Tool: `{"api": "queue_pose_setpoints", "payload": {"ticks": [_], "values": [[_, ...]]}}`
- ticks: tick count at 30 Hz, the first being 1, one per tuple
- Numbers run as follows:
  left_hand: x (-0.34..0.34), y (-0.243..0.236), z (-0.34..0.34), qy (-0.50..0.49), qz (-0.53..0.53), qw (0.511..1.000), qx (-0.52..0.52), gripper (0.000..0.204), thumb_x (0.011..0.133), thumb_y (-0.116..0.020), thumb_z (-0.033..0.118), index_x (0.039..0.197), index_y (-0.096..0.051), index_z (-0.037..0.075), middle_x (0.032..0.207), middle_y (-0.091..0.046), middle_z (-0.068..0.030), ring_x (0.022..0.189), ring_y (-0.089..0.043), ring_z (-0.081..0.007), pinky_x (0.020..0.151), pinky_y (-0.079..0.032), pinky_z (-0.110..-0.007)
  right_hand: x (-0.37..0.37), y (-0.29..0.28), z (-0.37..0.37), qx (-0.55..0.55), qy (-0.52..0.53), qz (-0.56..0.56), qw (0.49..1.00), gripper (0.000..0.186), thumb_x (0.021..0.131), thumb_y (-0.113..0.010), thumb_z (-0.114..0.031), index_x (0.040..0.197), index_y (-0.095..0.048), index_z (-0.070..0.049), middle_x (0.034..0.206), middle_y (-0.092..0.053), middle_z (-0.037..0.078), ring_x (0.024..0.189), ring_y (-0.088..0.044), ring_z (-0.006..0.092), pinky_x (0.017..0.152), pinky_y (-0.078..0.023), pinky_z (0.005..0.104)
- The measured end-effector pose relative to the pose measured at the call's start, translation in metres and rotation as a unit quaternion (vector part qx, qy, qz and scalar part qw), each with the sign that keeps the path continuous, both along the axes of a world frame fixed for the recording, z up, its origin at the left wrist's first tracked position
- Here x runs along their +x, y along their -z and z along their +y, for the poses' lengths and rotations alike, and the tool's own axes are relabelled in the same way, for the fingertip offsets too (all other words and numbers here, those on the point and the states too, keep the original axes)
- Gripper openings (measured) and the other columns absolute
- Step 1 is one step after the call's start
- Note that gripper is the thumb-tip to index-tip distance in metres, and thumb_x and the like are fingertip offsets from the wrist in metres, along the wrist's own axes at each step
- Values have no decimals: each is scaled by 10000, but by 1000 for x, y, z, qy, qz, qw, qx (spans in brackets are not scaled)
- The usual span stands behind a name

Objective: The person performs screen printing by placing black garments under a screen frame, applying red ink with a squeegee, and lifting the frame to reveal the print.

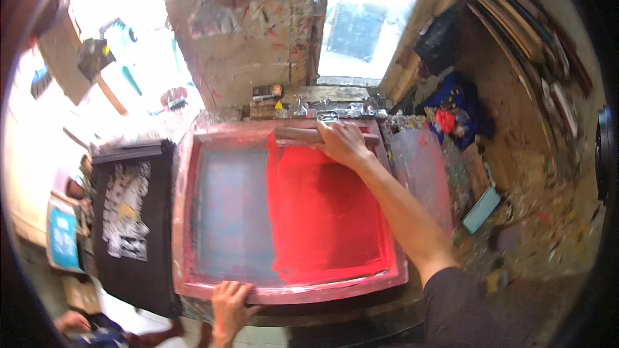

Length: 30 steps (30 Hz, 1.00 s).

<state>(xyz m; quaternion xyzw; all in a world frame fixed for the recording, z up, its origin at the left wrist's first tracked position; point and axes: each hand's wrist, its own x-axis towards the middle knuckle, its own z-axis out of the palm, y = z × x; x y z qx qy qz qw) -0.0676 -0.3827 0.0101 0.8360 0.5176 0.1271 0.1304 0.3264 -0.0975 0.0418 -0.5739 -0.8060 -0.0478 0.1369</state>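
A wooden screen printing frame (335, 292) lies flat in front of me. Bright red ink (322, 219) covers the right half of its mesh, while the left half of the mesh (231, 209) shows grey-blue. My right hand (345, 144) is closed around a squeegee (293, 134) at the frame's far end, with that arm stretched over the inked area. The squeegee's blade edge is hard to make out. At the near edge, left of the middle, my left hand (230, 309) grips the frame, its fingers curled over the rim.
Black printed fabric (132, 225) hangs left of the frame. Another person's hand (72, 321) shows at the lower left. Hinge clamps (327, 116) sit behind the frame. To the right are a light-blue flat piece (481, 209), a blue bag (474, 106) and stacked boards (522, 38).
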Motion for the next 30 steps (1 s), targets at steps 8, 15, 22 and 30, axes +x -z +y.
{"api": "queue_pose_setpoints", "payload": {"ticks": [8, 15, 22, 30], "values": [[2, 3, -7, -23, -48, 998, 19, 556, 561, -902, 367, 1011, -689, 121, 893, -619, -54, 904, -599, -295, 811, -468, -439, -34, -21, -194, -93, -31, 1, 995, 92, 864, -637, -133, 909, -572, -87, 729, -686, 105, 659, -733, 289, 592, -568, 459], [22, 0, -7, 1, -9, 999, 44, 538, 648, -875, 446, 986, -683, 73, 901, -619, -85, 911, -590, -306, 850, -464, -435, -47, -13, -316, -54, -33, -39, 997, 146, 856, -685, -190, 923, -592, -99, 777, -682, 54, 705, -725, 232, 620, -535, 358], [1, -68, -3, 11, -2, 996, 88, 504, 742, -823, 491, 963, -668, 65, 915, -609, -94, 946, -584, -316, 858, -452, -453, -75, -53, -336, 121, 79, 73, 987, 593, 782, -772, -635, 1021, -668, -102, 938, -637, 45, 927, -646, 199, 1019, -336, 584], [83, -168, 56, -106, -250, 784, 559, 334, 832, -819, 215, 1057, -647, 37, 974, -658, -140, 944, -634, -325, 821, -501, -443, -46, -212, -232, 258, 75, 42, 962, 647, 788, -750, -700, 862, -659, -64, 848, -673, 125, 812, -656, 301, 868, -446, 455]]}}
